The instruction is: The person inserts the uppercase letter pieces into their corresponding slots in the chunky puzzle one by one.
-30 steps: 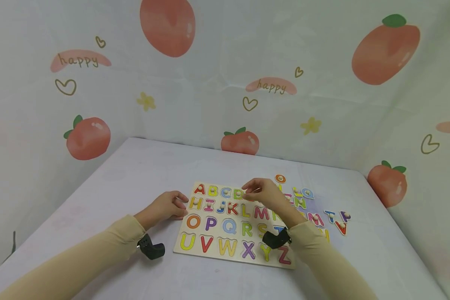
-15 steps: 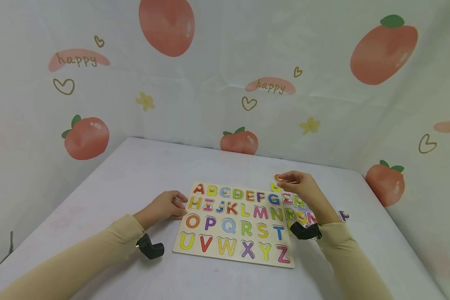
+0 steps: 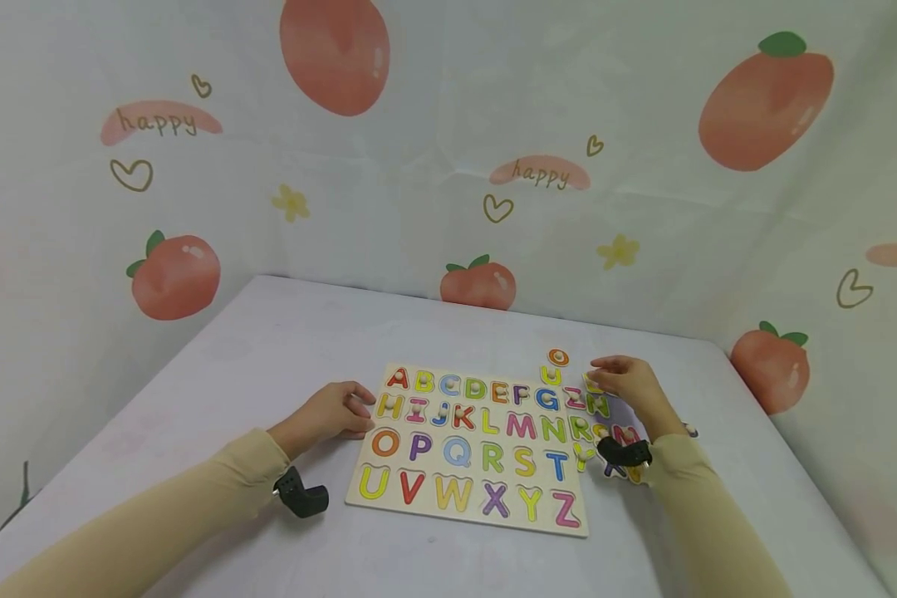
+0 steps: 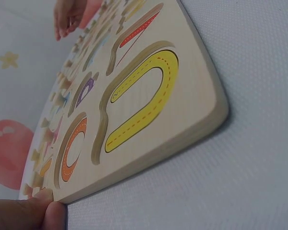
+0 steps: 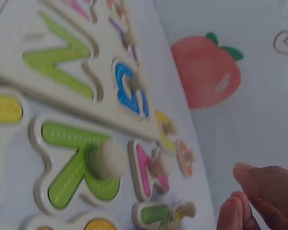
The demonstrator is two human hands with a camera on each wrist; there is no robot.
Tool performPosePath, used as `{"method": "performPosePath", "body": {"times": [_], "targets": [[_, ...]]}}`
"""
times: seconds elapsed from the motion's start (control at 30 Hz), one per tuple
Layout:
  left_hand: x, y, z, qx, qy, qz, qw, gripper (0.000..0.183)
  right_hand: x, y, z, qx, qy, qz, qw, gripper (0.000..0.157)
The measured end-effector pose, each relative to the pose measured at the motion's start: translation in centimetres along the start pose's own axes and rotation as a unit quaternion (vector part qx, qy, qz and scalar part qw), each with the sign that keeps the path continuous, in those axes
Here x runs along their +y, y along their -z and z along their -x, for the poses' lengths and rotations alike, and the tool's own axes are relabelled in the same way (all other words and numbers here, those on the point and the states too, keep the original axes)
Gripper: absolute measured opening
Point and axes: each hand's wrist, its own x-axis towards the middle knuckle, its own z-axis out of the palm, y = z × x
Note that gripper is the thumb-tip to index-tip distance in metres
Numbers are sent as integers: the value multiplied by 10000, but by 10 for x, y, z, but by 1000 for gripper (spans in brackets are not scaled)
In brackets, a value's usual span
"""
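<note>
A wooden alphabet puzzle board [image 3: 432,519] lies on the table. Knobbed letters fill its top row and the start of its second row; the other slots show bare painted letters. My left hand [image 3: 335,409] touches the board's left edge, and in the left wrist view its fingertips [image 4: 42,195] meet that edge. Right of the board, my right hand [image 3: 631,386] hovers over a yellow L piece [image 3: 592,383], partly hidden by the fingers. In the right wrist view, the thumb and fingers [image 5: 264,184] show nothing between them; contact with the L cannot be made out.
Loose knobbed letters lie right of the board: an orange O [image 3: 558,357], a yellow U [image 3: 551,376], a pink Z [image 3: 575,399], a green N [image 3: 598,405], a green R [image 5: 57,179] and several others, some hidden beneath my right forearm. A printed cloth [image 3: 389,208] hangs behind the table.
My right hand has moved right from above the board's top row, past the orange O and yellow U, to the yellow L. My left hand has stayed at the board's edge.
</note>
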Motion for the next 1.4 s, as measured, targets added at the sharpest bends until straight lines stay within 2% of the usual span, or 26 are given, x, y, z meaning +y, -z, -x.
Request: {"method": "performPosePath", "body": {"times": [0.17,0.5,0.77,1.1,1.27,1.4], "targets": [[0,0,0,10,0,-24,10000,38,8,1,-7,9,-376,107,9992,45],[-1,-1,-4,12,112,59,9999,38,16,0,-18,34,-327,403,9986,41],[-1,-1,-5,46,144,9,9999,38,17,-3,-23,-69,-635,579,9963,35],[-1,-3,-3,89,128,10,9999,38,15,-5,-21,68,-601,804,9949,31],[-2,-2,-3,35,68,12,10000,39,5,-1,-17,155,-573,731,9956,33],[-2,-1,-4,25,79,3,10000,39,-5,1,-15,149,-392,757,9962,36]]}}
